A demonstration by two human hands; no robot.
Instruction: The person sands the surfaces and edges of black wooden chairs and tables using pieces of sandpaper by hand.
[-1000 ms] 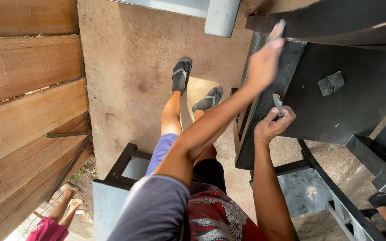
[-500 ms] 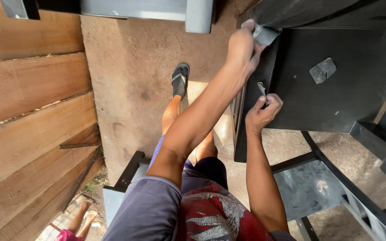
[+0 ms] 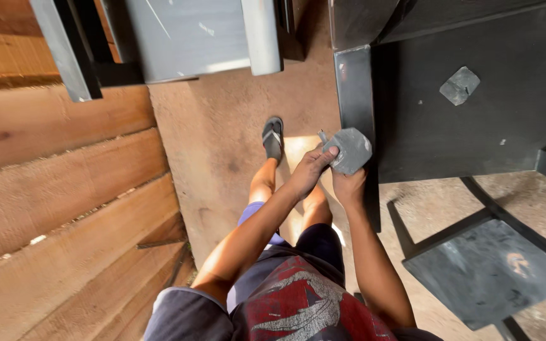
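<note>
Both hands now meet low — the left hand (image 3: pixel 311 172) has dropped from the black metal frame (image 3: pixel 355 88), pinching the grey pad (image 3: pixel 349 150) at twelve o'clock of the right hand (image 3: pixel 347 182), which grips it — regripping, I judge.

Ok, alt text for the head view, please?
Seen from above, a person's left hand and right hand together hold a grey pad beside a dark metal frame, above bare legs and a sandalled foot on a dirt floor.

Matt grey sheet piece (image 3: pixel 351 150), dark matt metal panel (image 3: pixel 475 126), rough wooden planks (image 3: pixel 64 189), rough concrete floor (image 3: pixel 222 145)
</note>
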